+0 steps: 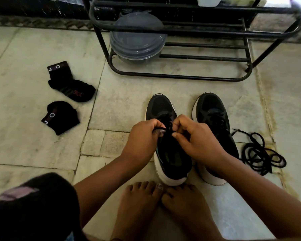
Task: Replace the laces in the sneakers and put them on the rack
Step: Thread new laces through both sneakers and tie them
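Observation:
Two black sneakers with white soles stand side by side on the stone floor, toes pointing away from me. Over the left sneaker (161, 108), my left hand (142, 136) and my right hand (193, 134) each pinch a strand of its black lace (169, 126) above the tongue. The right sneaker (214, 110) stands untouched, its heel partly hidden by my right forearm. A loose black lace (261, 153) lies coiled on the floor to the right of it. The black metal rack (181, 76) stands behind the sneakers.
A stack of clear plastic lidded containers (137, 42) sits on the rack's lower left. Two black socks (71, 84) (60, 117) lie on the floor at the left. My bare feet (162, 206) touch the left sneaker's heel.

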`<state>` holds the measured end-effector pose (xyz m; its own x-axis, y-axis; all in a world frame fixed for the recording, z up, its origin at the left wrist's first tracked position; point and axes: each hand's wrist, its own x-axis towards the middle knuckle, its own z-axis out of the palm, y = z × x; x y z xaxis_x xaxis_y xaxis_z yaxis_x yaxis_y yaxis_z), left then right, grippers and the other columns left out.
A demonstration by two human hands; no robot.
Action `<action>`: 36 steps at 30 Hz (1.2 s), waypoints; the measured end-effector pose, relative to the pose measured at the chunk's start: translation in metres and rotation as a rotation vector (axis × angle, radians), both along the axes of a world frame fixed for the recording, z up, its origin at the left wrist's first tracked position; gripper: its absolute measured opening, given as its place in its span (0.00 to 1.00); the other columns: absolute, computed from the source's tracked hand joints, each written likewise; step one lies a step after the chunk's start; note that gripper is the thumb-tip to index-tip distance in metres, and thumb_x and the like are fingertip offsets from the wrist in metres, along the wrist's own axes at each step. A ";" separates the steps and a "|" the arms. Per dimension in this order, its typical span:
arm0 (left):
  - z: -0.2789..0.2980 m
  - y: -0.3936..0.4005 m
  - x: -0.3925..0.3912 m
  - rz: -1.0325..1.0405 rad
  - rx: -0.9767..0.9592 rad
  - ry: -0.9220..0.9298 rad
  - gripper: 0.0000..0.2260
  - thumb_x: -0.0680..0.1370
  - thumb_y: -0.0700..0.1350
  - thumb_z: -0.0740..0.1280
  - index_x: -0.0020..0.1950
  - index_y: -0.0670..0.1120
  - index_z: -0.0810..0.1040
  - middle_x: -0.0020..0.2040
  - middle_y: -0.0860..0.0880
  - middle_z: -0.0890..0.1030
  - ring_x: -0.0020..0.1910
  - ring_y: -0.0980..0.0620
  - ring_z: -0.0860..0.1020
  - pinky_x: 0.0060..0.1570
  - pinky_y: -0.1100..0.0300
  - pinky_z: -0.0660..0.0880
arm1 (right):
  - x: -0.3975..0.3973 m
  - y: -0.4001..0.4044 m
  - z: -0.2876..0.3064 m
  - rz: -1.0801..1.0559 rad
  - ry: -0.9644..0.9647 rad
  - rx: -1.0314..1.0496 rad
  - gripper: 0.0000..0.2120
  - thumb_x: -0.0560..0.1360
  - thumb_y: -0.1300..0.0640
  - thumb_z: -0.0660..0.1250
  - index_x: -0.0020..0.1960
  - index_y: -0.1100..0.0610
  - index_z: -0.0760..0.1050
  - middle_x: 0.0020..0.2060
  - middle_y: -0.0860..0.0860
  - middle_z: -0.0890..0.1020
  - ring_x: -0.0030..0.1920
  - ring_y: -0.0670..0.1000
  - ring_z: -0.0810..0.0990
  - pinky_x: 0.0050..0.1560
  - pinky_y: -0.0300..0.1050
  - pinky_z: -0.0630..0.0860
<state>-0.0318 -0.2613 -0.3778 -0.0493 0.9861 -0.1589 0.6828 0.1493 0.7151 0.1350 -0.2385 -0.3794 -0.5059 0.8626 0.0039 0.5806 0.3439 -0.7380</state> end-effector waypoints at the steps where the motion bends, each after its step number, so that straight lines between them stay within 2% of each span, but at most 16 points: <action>1: -0.001 0.001 -0.001 0.002 0.015 0.052 0.06 0.79 0.43 0.64 0.50 0.45 0.81 0.43 0.52 0.81 0.40 0.60 0.75 0.42 0.68 0.71 | 0.003 0.001 0.001 -0.009 0.011 -0.022 0.06 0.75 0.61 0.65 0.45 0.52 0.70 0.30 0.50 0.76 0.30 0.51 0.75 0.32 0.52 0.74; 4: -0.007 0.000 -0.008 0.022 0.031 0.139 0.07 0.79 0.46 0.64 0.49 0.45 0.81 0.42 0.51 0.81 0.39 0.57 0.75 0.40 0.64 0.69 | 0.013 0.001 0.001 -0.056 0.052 -0.094 0.10 0.75 0.65 0.65 0.42 0.51 0.69 0.28 0.50 0.75 0.28 0.48 0.71 0.31 0.43 0.70; 8: -0.014 -0.002 -0.012 -0.023 0.048 0.236 0.08 0.79 0.48 0.63 0.47 0.48 0.80 0.41 0.53 0.81 0.44 0.51 0.77 0.49 0.50 0.74 | 0.017 -0.001 0.000 -0.126 0.100 -0.188 0.11 0.74 0.68 0.64 0.40 0.54 0.69 0.27 0.48 0.71 0.28 0.44 0.67 0.31 0.33 0.67; 13: -0.016 -0.002 -0.016 -0.078 0.084 0.386 0.08 0.80 0.48 0.61 0.51 0.49 0.80 0.46 0.52 0.82 0.48 0.51 0.75 0.48 0.56 0.64 | 0.021 -0.003 -0.003 -0.178 0.130 -0.246 0.13 0.74 0.69 0.63 0.37 0.54 0.67 0.26 0.43 0.69 0.28 0.42 0.67 0.31 0.31 0.66; 16: -0.017 -0.003 -0.018 -0.100 0.061 0.452 0.08 0.81 0.48 0.60 0.53 0.49 0.78 0.47 0.53 0.81 0.49 0.51 0.74 0.46 0.59 0.60 | 0.022 -0.003 -0.003 -0.198 0.114 -0.239 0.12 0.73 0.70 0.63 0.37 0.56 0.66 0.28 0.46 0.69 0.28 0.42 0.66 0.30 0.31 0.66; 18: -0.017 -0.001 -0.016 -0.139 0.039 0.498 0.08 0.81 0.48 0.59 0.53 0.49 0.77 0.48 0.52 0.80 0.49 0.51 0.73 0.45 0.60 0.61 | 0.017 0.002 0.000 -0.186 0.057 -0.200 0.11 0.73 0.69 0.63 0.37 0.56 0.66 0.28 0.48 0.70 0.27 0.42 0.67 0.30 0.33 0.66; 20: -0.015 0.002 -0.013 -0.131 0.008 0.435 0.08 0.81 0.49 0.60 0.52 0.47 0.77 0.47 0.50 0.80 0.47 0.51 0.75 0.46 0.58 0.67 | 0.011 0.009 0.005 -0.135 0.000 -0.205 0.10 0.74 0.66 0.65 0.38 0.55 0.67 0.27 0.48 0.72 0.27 0.42 0.68 0.31 0.33 0.67; 22: -0.010 0.004 -0.012 -0.031 -0.029 0.267 0.09 0.79 0.50 0.64 0.53 0.45 0.78 0.48 0.49 0.80 0.46 0.52 0.77 0.45 0.59 0.71 | 0.014 0.017 0.013 -0.142 -0.004 -0.240 0.09 0.73 0.60 0.69 0.40 0.54 0.69 0.29 0.47 0.73 0.28 0.40 0.70 0.33 0.29 0.69; 24: -0.005 -0.001 -0.014 0.013 -0.162 0.191 0.18 0.76 0.55 0.66 0.59 0.44 0.75 0.53 0.49 0.79 0.48 0.53 0.76 0.45 0.62 0.70 | 0.031 0.016 0.016 -0.240 -0.037 -0.191 0.10 0.72 0.54 0.72 0.44 0.51 0.70 0.35 0.45 0.75 0.33 0.39 0.72 0.37 0.27 0.70; 25: -0.006 -0.005 -0.015 -0.002 -0.252 0.196 0.23 0.75 0.59 0.66 0.62 0.44 0.73 0.54 0.48 0.79 0.48 0.53 0.75 0.45 0.61 0.69 | 0.043 0.015 0.014 -0.317 -0.080 -0.110 0.11 0.71 0.53 0.72 0.46 0.50 0.70 0.41 0.44 0.75 0.39 0.39 0.74 0.42 0.29 0.71; 27: -0.006 -0.012 -0.013 -0.029 -0.405 0.152 0.31 0.72 0.63 0.67 0.66 0.43 0.70 0.53 0.46 0.78 0.46 0.54 0.74 0.45 0.58 0.72 | 0.068 0.013 0.008 -0.506 -0.146 -0.021 0.14 0.71 0.53 0.72 0.54 0.50 0.71 0.53 0.47 0.73 0.53 0.48 0.75 0.54 0.44 0.75; 29: -0.008 -0.014 -0.007 -0.034 -0.464 0.041 0.30 0.72 0.60 0.69 0.67 0.45 0.70 0.55 0.47 0.79 0.51 0.53 0.76 0.49 0.58 0.74 | 0.082 -0.002 -0.011 -0.614 -0.200 -0.047 0.21 0.72 0.54 0.71 0.62 0.53 0.70 0.60 0.53 0.71 0.61 0.55 0.72 0.57 0.48 0.72; 30: -0.009 -0.013 -0.004 -0.026 -0.462 -0.004 0.27 0.72 0.58 0.70 0.66 0.46 0.71 0.58 0.48 0.79 0.55 0.52 0.77 0.50 0.59 0.74 | 0.086 -0.006 -0.017 -0.642 -0.205 -0.113 0.23 0.73 0.53 0.70 0.66 0.54 0.69 0.62 0.54 0.71 0.62 0.56 0.72 0.57 0.48 0.72; 32: -0.011 -0.010 0.001 0.000 -0.452 -0.081 0.24 0.73 0.54 0.71 0.65 0.46 0.72 0.60 0.48 0.78 0.56 0.50 0.78 0.54 0.56 0.76 | 0.089 -0.007 -0.028 -0.713 -0.027 -0.309 0.25 0.75 0.50 0.67 0.69 0.54 0.67 0.64 0.55 0.74 0.61 0.55 0.74 0.57 0.50 0.75; 34: -0.012 -0.006 0.006 0.019 -0.438 -0.116 0.24 0.73 0.53 0.71 0.66 0.47 0.72 0.62 0.49 0.77 0.56 0.49 0.78 0.56 0.53 0.76 | 0.092 -0.011 -0.040 -0.618 -0.045 -0.299 0.23 0.77 0.48 0.64 0.70 0.51 0.67 0.62 0.54 0.76 0.58 0.53 0.77 0.56 0.53 0.78; 36: -0.013 -0.002 0.010 0.014 -0.396 -0.106 0.24 0.74 0.53 0.70 0.68 0.48 0.70 0.64 0.50 0.76 0.58 0.49 0.78 0.58 0.56 0.74 | 0.074 -0.024 -0.041 -0.481 -0.123 -0.164 0.19 0.78 0.49 0.63 0.67 0.50 0.69 0.58 0.52 0.78 0.54 0.52 0.79 0.54 0.51 0.77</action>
<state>-0.0216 -0.2633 -0.3910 -0.0247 0.8471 -0.5309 0.6043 0.4357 0.6671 0.2091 -0.2623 -0.4204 -0.0407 0.9818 -0.1856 0.7301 -0.0976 -0.6763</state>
